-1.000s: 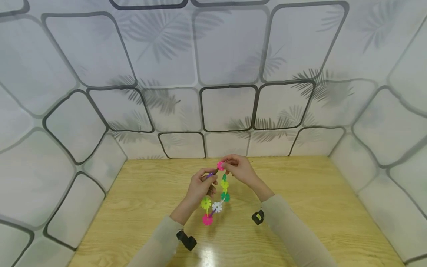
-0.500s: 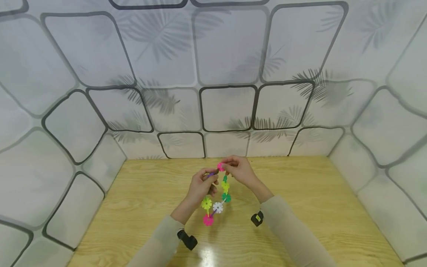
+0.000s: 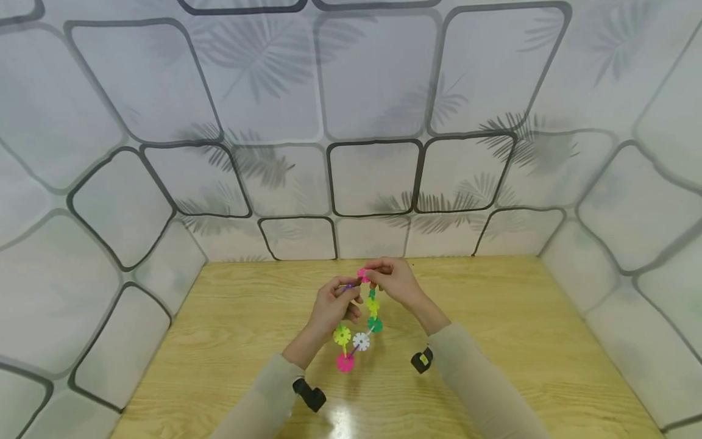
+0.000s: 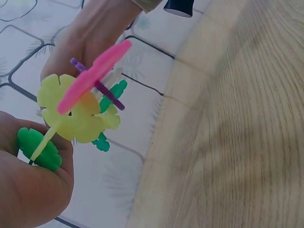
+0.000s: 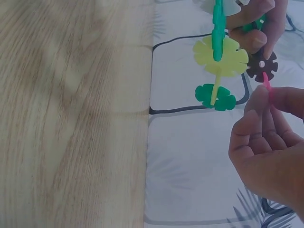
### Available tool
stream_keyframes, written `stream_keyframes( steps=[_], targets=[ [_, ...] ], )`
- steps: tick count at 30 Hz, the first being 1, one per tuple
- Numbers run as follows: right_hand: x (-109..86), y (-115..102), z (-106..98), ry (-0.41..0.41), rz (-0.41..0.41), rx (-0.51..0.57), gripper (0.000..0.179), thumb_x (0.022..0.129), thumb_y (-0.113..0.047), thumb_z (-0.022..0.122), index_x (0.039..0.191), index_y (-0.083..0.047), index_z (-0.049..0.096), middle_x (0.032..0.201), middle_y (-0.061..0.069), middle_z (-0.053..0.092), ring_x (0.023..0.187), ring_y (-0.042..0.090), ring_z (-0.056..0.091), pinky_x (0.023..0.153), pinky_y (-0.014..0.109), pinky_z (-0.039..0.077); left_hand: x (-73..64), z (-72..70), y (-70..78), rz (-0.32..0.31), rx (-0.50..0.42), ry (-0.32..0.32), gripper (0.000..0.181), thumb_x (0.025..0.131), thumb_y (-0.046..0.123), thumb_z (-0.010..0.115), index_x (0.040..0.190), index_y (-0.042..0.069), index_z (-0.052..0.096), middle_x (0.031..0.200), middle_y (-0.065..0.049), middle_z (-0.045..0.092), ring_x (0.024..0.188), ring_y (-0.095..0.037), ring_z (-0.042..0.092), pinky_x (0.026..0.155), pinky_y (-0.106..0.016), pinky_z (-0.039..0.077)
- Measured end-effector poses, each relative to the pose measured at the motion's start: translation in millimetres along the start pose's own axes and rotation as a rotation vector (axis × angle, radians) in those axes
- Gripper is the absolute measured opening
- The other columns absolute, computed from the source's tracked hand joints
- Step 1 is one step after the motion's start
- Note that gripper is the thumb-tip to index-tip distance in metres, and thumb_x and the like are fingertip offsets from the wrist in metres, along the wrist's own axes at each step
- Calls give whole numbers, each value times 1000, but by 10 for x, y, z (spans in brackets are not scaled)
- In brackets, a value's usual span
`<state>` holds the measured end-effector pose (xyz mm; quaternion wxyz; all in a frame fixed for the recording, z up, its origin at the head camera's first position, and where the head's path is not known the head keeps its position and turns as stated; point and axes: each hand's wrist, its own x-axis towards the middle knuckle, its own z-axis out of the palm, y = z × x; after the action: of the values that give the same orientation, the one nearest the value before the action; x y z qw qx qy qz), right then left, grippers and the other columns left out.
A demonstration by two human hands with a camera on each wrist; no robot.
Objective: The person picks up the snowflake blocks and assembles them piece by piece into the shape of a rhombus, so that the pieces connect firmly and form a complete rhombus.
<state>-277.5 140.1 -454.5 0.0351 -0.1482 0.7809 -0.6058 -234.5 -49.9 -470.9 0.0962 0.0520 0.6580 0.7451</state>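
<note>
My left hand [image 3: 329, 310] grips one end of a chain of interlocking plastic snowflake discs, its fingertips at a purple disc [image 3: 349, 287]. A dark notched disc [image 5: 262, 65] sticks out beyond those fingertips. Between thumb and finger, my right hand [image 3: 396, 281] pinches a pink disc [image 5: 267, 84], seen edge-on and meeting the dark one's rim. Below the hands the chain hangs in a loop: a yellow disc [image 3: 342, 335], a lower pink disc [image 3: 345, 363], a white disc [image 3: 361, 341] and a green disc [image 3: 375, 324]. Its other end, a small green disc [image 5: 223, 98], hangs free beside my right hand.
The wooden table [image 3: 466, 366] lies under both hands. Pale walls [image 3: 378, 177] with dark outlined blocks and leaf prints enclose it at the back and sides. Black wrist cameras sit at the left sleeve [image 3: 269, 390] and the right sleeve [image 3: 477, 378].
The hanging loop has shifted slightly to the right. Both hands keep their grips, and the pink and dark discs stay together at the fingertips.
</note>
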Motion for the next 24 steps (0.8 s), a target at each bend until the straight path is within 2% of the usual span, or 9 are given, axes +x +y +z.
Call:
stream_keyframes(
  steps=[5,11,16,22,24],
  targets=[
    [-14,16,-26,-2,-10,-41,26,107,-16,64,124,2,71,107,18,77,80,16,67,64,26,52,1,17,-16,-14,-19,-28,37,107,8,58,143,1,55,78,3,68,53,-6,64,52,-21,57],
    [-45,105,-74,36,16,-55,36,110,-27,60,136,-4,68,119,18,74,92,27,69,72,37,57,27,32,-24,11,-41,-41,36,109,10,55,144,0,52,76,3,67,54,-7,64,53,-23,57],
    [-103,266,-79,56,84,-52,43,110,-34,59,140,-5,66,126,19,72,95,22,68,75,34,57,33,23,-26,23,-42,-37,37,110,11,54,144,-1,51,77,2,66,54,-8,64,52,-22,57],
    [-178,443,-26,-20,156,-10,53,113,-43,48,144,-1,61,131,21,66,99,20,65,83,46,59,13,23,-10,28,-42,-43,37,110,11,53,146,1,49,78,2,66,55,-8,64,53,-22,57],
    [-197,473,-5,-42,174,4,55,113,-43,46,144,1,61,129,20,65,99,19,64,83,44,58,15,24,-13,26,-46,-41,37,110,11,53,146,2,49,78,2,66,55,-8,64,54,-22,58]
  ],
)
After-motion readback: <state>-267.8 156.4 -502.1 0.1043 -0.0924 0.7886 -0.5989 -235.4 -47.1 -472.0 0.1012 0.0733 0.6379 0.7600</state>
